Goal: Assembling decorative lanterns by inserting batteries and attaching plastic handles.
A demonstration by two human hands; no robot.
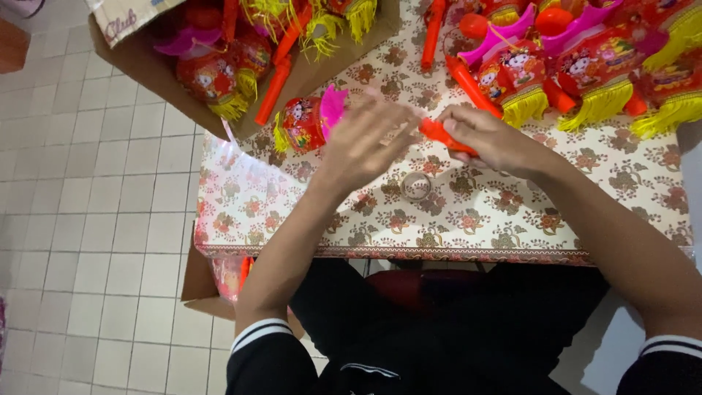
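Floral tablecloth point(497, 212); right hand point(486, 139) grips smooth orange plastic stick point(439, 133); left hand point(362, 143) fingers spread, empty.

Orange handle point(446, 136): glossy plastic. Lanterns point(303, 124): shiny plastic, yellow thread fringe. Tablecloth point(497, 212): glossy printed vinyl. Box point(146, 62): matt cardboard. Floor point(95, 219): smooth tile.
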